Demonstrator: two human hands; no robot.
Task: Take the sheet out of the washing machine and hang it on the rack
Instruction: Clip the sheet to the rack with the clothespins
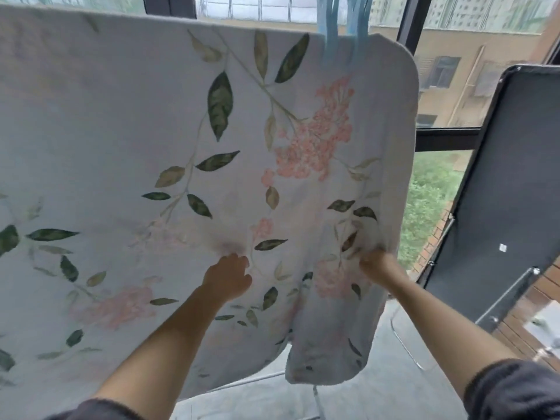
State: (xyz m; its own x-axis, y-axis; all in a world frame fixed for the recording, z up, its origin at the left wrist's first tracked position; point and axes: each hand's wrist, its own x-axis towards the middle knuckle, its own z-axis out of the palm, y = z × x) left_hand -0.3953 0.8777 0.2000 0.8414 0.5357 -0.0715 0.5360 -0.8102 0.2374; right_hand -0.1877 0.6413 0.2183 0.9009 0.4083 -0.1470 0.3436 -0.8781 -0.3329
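Hands grip the sheet [121,131] low on its hanging face, with 2 bare forearms reaching up and forward from dark sleeves [515,389]. The left hand [227,277] shows its back to the camera, its fingers curled in and pinching a small tuck of cloth, and faint creases fan out from the pinch. The right hand [375,265], about level with it and further right, closes round a gathered fold at the sheet's right side edge, its fingertips buried in fabric. Between the 2 hands the cloth sags in a loose vertical fold. The sheet is pale, printed with green leaves and pink blossom clusters, and it hangs above and around both grips. Its top edge runs left to right across the upper frame, draped over a support that the cloth hides. From there its length falls straight down to a curved lower hem below the wrists. A blue plastic clip [342,40] sits at the top edge near the rounded right corner. Thin metal tubing of the rack [318,403] shows beneath the hem. A dark panel [500,192] leans at the right, beside the window [439,86].
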